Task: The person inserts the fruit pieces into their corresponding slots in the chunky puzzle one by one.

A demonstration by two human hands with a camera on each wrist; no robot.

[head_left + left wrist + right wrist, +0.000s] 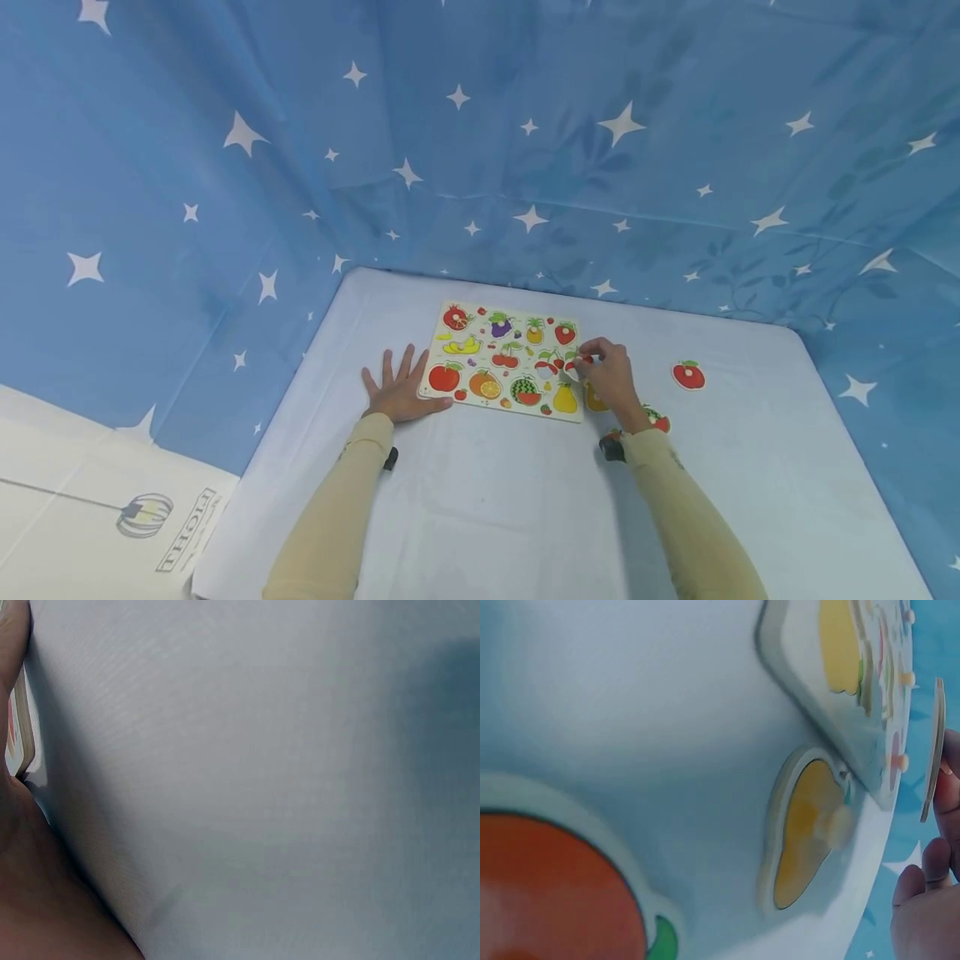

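A fruit peg puzzle board (512, 403) lies on the white-covered table. My left hand (401, 396) rests with fingers spread at its left edge, the thumb along the lower left corner. Only part of that hand (45, 877) shows in the left wrist view. My right hand (611, 379) pinches a thin puzzle piece (573, 367) with red and white on it, above the board's right edge. The right wrist view shows this piece (934, 750) edge-on, held off the board. A yellow pear piece (802, 832) lies below it, beside the board.
A red apple piece (688, 377) lies farther right on the table. Near the right wrist are a watermelon piece (657, 419) and another piece, mostly hidden by the arm. Pegged pieces, such as the grapes (500, 326), sit on the board. Blue star-patterned cloth (465, 167) hangs behind.
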